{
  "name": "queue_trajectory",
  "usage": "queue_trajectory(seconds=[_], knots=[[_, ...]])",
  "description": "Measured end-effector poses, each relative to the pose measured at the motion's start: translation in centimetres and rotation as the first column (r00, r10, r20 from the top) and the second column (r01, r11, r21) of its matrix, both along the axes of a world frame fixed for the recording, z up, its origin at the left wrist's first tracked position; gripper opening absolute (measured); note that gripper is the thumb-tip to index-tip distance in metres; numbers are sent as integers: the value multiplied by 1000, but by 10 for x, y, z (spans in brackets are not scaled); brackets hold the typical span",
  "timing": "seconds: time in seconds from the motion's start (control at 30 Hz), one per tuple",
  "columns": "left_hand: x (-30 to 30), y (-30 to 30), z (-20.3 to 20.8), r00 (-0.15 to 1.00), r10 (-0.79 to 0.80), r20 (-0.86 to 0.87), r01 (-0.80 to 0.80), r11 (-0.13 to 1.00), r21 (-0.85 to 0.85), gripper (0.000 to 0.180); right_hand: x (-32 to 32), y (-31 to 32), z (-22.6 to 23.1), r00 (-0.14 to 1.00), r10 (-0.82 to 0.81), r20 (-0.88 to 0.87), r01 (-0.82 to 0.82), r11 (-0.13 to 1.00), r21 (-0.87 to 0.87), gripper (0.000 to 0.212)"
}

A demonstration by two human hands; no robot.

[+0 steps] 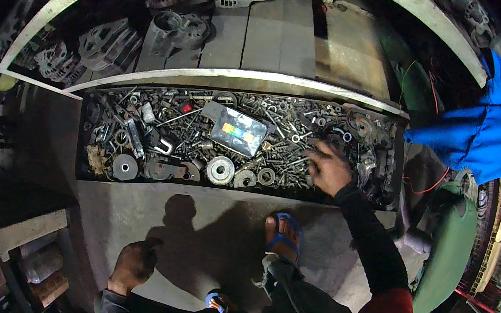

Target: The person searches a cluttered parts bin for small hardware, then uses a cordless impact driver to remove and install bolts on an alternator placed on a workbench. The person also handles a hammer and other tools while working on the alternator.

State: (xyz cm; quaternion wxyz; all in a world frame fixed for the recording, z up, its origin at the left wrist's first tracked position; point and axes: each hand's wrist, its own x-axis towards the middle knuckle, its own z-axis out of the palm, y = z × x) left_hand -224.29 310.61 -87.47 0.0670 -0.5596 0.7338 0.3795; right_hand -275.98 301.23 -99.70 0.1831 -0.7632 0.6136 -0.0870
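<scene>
A long, shallow tray (pixel 79 159) lies before me, filled with loose bolts (pixel 278 153), nuts, washers and other greasy metal parts. My right hand (pixel 327 170) reaches over its right half, fingers apart and pointing left, close above the bolts or touching them. No part shows in its grasp. Nearer to me on the left, my left hand (pixel 134 265) is in shadow above the floor with its fingers curled in. Whatever it may hold is hidden. On the heap rests a flat silver box (pixel 239 132) with a coloured label. Round metal pulleys (pixel 220 170) line the near side.
Behind the tray, a shelf (pixel 276 42) bears cast alternator housings (pixel 110 44). Blue cloth (pixel 482 130) hangs at the right, above a green curved panel (pixel 449 253). A wooden-edged bench (pixel 22 235) stands at the left. My sandalled foot (pixel 282 237) is near the tray's front.
</scene>
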Motion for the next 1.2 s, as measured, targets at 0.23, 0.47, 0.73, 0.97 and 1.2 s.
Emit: queue_trajectory(seconds=[0.23, 0.47, 0.73, 0.97, 1.2], knots=[[-1, 0, -3, 998, 34, -43, -35, 999, -24, 29, 63, -4, -5, 795, 607, 15, -607, 794, 36, 50], [11, 3, -9, 998, -8, -59, 6, 999, -46, 30, 4, -29, 18, 817, 499, -290, -491, 865, 106, 41], [13, 9, -7, 999, -33, 3, 33, 999, 7, 32, 17, -27, 34, 927, 343, -153, -353, 935, -44, 44], [2, 3, -3, 998, 20, -61, -22, 999, -28, 32, 118, -49, 0, 596, 796, -103, -803, 594, -52, 69], [9, 5, 6, 998, 57, -35, -58, 998, -14, 32, 31, -79, 28, 554, 775, -304, -733, 627, 265, 68]])
